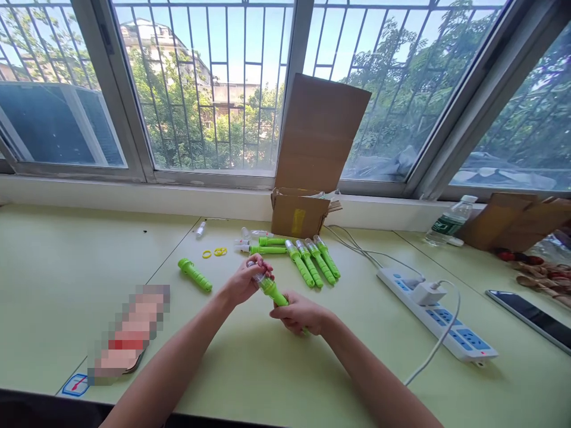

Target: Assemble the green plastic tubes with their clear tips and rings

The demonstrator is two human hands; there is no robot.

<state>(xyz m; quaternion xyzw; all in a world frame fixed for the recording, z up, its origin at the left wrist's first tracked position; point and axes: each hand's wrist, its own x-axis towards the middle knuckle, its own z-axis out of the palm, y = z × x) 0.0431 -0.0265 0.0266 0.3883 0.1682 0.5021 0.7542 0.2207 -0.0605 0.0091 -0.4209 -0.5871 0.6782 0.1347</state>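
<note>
My left hand (246, 282) is closed around the clear top end of a green flashlight-like stick (273, 292). Lower down, my right hand (298, 312) grips the green handle of the same stick, which is tilted between the two hands. Beyond my right hand lie several similar green sticks (317, 263) with clear tops, side by side. A single green handle (195, 274) without a clear top rests left of my left hand. Behind the hands are more green handles (268, 249), and farther left some yellow rings (220, 251) and a small white piece (200, 230).
An open cardboard box (295, 215) stands against the windowsill. To the right are a white power strip (439, 315) with plugged-in cables, a water bottle (451, 223) and a dark phone (530, 318). A blurred-out object (131, 333) lies at front left on the pale green table (232, 368).
</note>
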